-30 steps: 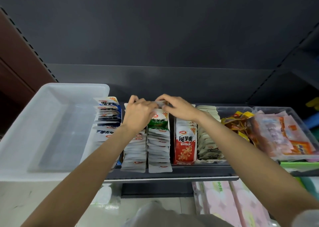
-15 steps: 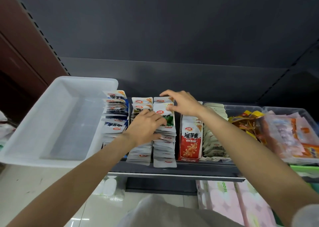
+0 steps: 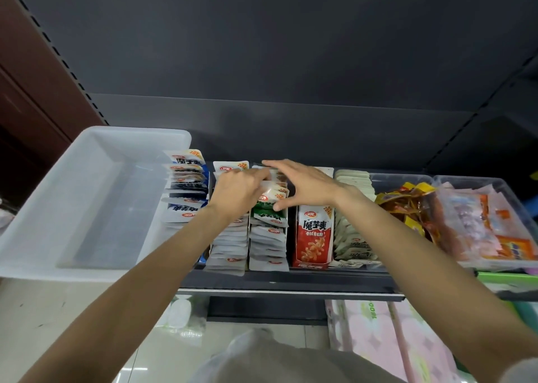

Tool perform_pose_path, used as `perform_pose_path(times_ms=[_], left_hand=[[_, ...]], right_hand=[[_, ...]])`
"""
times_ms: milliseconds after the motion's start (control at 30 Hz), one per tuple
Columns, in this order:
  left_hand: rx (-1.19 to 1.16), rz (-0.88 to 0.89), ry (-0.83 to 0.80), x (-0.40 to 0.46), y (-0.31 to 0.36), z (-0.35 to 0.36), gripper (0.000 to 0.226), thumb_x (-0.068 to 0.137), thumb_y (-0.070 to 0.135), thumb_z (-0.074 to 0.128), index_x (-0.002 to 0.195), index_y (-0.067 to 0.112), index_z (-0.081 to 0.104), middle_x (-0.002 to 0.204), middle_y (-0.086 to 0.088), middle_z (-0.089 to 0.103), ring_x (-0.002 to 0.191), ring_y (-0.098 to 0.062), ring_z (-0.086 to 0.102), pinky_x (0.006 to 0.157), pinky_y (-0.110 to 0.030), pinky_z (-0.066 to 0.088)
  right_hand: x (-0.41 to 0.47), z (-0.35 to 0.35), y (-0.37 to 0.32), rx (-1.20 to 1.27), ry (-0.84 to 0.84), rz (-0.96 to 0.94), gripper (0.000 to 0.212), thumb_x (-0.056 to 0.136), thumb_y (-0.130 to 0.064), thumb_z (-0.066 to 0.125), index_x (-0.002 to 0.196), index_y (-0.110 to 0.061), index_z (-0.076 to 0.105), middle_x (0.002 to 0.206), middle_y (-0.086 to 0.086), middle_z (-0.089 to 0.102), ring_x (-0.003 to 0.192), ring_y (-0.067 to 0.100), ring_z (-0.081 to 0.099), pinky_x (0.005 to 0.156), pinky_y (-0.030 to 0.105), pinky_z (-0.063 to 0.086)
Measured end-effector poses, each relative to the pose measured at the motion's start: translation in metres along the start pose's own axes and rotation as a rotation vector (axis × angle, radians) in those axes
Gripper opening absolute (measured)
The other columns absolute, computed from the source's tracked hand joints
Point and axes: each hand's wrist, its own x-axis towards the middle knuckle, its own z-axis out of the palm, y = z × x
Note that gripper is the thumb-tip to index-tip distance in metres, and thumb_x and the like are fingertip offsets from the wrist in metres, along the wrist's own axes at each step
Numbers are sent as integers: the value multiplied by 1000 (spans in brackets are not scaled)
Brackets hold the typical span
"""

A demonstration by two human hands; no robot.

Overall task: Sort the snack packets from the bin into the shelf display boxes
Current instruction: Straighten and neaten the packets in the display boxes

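Note:
On the shelf stand rows of snack packets: blue-and-white ones (image 3: 184, 192), white ones (image 3: 230, 238), a green-and-white row (image 3: 267, 213) and red ones (image 3: 314, 234). My left hand (image 3: 237, 192) reaches from the left, and its extended fingers touch the upright packets at the back of the green-and-white row. My right hand (image 3: 304, 184) spans those same packets (image 3: 273, 193), fingers over their tops and thumb under them, pinching them. The white plastic bin (image 3: 32, 222) sits to the left with nothing visible inside.
Right of the red row are beige packets (image 3: 352, 237), then clear bins with orange-yellow snacks (image 3: 407, 205) and pink-orange packs (image 3: 489, 225). Pink tissue packs (image 3: 378, 339) lie on the lower shelf. A dark back panel closes the shelf behind.
My left hand has slid from the middle of the rows back to the rear packets. My right thumb has come down under them, so both hands now meet there.

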Motion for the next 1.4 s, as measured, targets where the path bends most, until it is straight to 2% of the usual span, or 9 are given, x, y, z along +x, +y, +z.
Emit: perform_pose_path(times_ms=[167,267,567,700,800,867,967,1133,1400], left_hand=[[-2,344,174,-19,-1,0,23,75,24,72,91,14,59,88,-3,60,81,-20,53,72,-29,36],[78,507,-6,-38,0,7,37,70,42,76,95,17,65,86,1,63,82,-18,57,76,-30,33],[286,335,-207,-40,20,22,25,55,12,79,77,19,70,64,4,65,63,-17,62,73,-29,41],[237,189,-138,-31,10,17,19,63,13,82,67,25,68,51,7,60,46,-11,55,72,-26,35],[189,87,-57,-28,9,7,17,61,13,83,66,21,68,47,4,59,41,-16,54,72,-29,29],[172,72,-29,-27,10,8,18,62,17,84,70,17,68,49,2,61,43,-16,55,73,-30,29],[142,84,-1,-27,10,13,19,65,20,83,75,16,68,59,1,67,49,-16,59,73,-30,29],[109,117,23,-25,6,15,15,69,20,80,76,18,67,64,3,69,52,-18,61,74,-29,28],[129,139,20,-25,3,18,16,68,20,81,77,18,67,65,2,68,54,-19,61,73,-31,28]], right_hand=[[8,12,-4,-161,168,-62,75,83,-33,70,145,-30,28,134,-1,47,120,19,48,92,30,38],[8,7,-4,-177,147,-51,74,82,-32,70,144,-30,30,132,0,49,114,19,51,90,30,38],[6,11,-4,-206,134,-59,77,80,-38,72,144,-30,29,132,-2,48,112,17,52,89,29,38],[2,9,-5,-137,135,-44,72,84,-38,67,145,-31,29,135,-2,48,102,16,56,90,31,40],[-4,0,-7,17,99,-20,68,90,-43,59,147,-31,24,147,-2,40,124,16,48,100,34,40],[-18,-2,-15,102,191,-16,59,92,-39,56,144,-27,29,145,-1,40,129,15,41,102,32,39],[-53,12,-39,58,554,-70,22,89,-26,60,108,-16,56,102,-5,57,93,10,54,78,24,46],[-75,62,-47,-219,169,-96,35,80,-37,71,107,-18,59,100,-1,66,87,18,62,74,30,47],[-58,68,-37,-330,19,-82,46,88,-46,57,126,-19,52,118,2,61,103,22,59,83,33,45]])
